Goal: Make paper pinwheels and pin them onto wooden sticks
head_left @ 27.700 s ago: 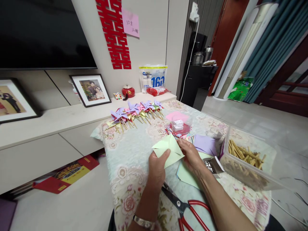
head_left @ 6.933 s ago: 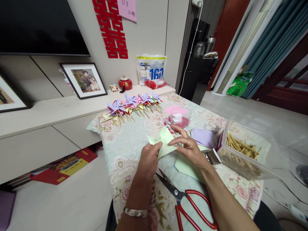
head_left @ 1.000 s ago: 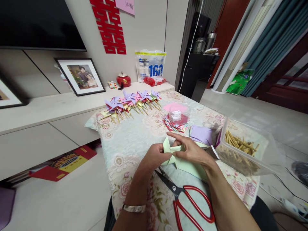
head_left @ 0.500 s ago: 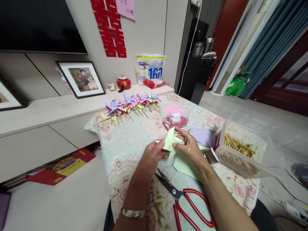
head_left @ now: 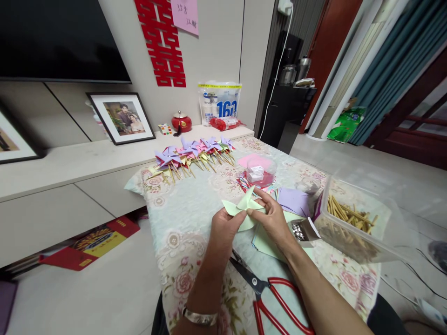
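A pale green paper pinwheel [head_left: 246,200] is held between both hands above the table, its blades folded in toward the centre. My left hand [head_left: 225,228] is closed on its left side, thumb at the middle. From the right, my right hand [head_left: 270,216] pinches it, thumb at the centre and fingers behind the paper. Below the hands lie red-handled scissors [head_left: 256,283] with their blades toward the left hand. Under my right wrist is a stack of green paper sheets [head_left: 267,244], beside a small open box of shiny metal pieces [head_left: 300,231].
Finished pinwheels on sticks [head_left: 192,151] lie at the table's back left. A clear tub of sticks [head_left: 349,228] stands at right, near purple paper sheets [head_left: 293,201]. Behind the hands is a round clear container [head_left: 267,172]. A cabinet [head_left: 70,165] borders the table's far side.
My left thumb has moved in to the pinwheel's centre, meeting the right thumb. The left blade is now folded over and stands out. The view has shifted slightly.
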The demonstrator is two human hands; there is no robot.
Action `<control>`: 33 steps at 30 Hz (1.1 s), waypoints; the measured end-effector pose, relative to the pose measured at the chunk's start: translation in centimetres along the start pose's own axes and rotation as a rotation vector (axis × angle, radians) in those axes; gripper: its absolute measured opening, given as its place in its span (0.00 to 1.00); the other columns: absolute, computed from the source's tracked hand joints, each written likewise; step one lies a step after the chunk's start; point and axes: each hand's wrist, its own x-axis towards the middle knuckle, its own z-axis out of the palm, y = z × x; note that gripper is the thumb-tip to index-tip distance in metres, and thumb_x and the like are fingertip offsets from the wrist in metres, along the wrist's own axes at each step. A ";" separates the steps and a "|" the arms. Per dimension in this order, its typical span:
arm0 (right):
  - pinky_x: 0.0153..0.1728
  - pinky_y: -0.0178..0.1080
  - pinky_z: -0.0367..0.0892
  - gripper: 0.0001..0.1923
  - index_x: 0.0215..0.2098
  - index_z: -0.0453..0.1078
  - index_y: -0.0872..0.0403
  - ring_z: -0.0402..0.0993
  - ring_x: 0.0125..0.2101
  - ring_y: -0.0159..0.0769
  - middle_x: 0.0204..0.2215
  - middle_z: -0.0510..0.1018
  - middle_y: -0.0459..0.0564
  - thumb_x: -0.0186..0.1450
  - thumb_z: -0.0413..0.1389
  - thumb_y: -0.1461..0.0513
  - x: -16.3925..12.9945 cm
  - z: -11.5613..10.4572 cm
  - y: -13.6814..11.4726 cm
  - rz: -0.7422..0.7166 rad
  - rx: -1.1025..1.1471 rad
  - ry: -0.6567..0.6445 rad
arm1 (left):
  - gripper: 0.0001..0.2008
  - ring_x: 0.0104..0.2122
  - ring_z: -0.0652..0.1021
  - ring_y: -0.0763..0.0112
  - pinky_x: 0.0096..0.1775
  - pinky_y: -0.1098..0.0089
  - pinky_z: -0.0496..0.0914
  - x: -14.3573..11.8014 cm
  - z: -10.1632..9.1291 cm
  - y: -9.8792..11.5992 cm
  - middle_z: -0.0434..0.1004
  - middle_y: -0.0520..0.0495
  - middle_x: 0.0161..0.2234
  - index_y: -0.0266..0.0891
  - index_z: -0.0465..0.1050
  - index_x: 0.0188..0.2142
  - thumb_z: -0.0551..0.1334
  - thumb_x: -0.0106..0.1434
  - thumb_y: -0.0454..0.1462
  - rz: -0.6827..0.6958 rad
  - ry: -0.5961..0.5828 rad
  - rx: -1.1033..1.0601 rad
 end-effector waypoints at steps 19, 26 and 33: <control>0.28 0.35 0.60 0.24 0.49 0.76 0.55 0.68 0.24 0.29 0.26 0.77 0.43 0.55 0.68 0.57 0.4 -1.3 0.2 -0.010 -0.035 -0.087 | 0.19 0.31 0.82 0.60 0.36 0.66 0.74 0.5 -1.0 0.1 0.85 0.42 0.32 0.31 0.80 0.40 0.74 0.46 0.36 -0.048 0.018 -0.062; 0.29 0.35 0.62 0.21 0.48 0.77 0.53 0.68 0.26 0.30 0.26 0.77 0.43 0.56 0.67 0.58 0.3 -1.2 0.3 -0.086 -0.127 -0.089 | 0.23 0.36 0.83 0.55 0.38 0.65 0.74 0.4 -1.3 0.0 0.85 0.39 0.34 0.29 0.80 0.43 0.74 0.46 0.36 -0.046 0.005 -0.072; 0.38 0.40 0.69 0.18 0.48 0.79 0.49 0.76 0.35 0.37 0.38 0.83 0.49 0.59 0.66 0.57 0.1 -1.5 -0.5 -0.107 -0.171 -0.162 | 0.20 0.39 0.82 0.53 0.39 0.65 0.73 0.4 -1.2 0.7 0.85 0.42 0.34 0.33 0.80 0.39 0.72 0.44 0.35 -0.050 0.046 -0.066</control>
